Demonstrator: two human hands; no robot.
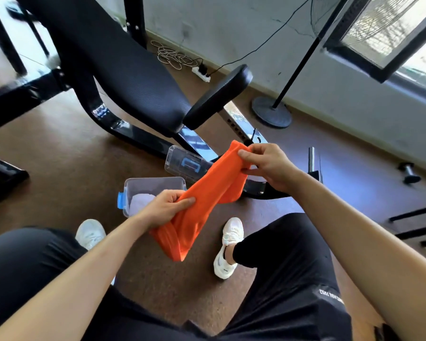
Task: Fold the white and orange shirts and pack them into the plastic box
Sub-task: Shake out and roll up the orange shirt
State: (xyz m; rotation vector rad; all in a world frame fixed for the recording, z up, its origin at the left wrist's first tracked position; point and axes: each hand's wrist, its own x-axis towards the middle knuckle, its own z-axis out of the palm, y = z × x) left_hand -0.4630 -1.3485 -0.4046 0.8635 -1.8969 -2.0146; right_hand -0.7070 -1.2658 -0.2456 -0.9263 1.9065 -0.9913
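Note:
I hold the orange shirt (207, 193) bunched into a long strip in the air above the floor. My left hand (165, 207) grips its lower part and my right hand (268, 166) pinches its upper end. Below and left of the shirt stands the clear plastic box (153, 185) with a blue latch, open on the floor. The white shirt (140, 201) lies inside it, partly hidden by my left hand. The box's clear lid (182, 163) with a blue handle rests behind the box, against the bench frame.
A black weight bench (123, 77) stands just beyond the box. My two white shoes (228, 247) flank the spot under the shirt. A fan stand (272, 112), a power strip with cables (202, 72) and a small dumbbell (408, 173) lie near the wall.

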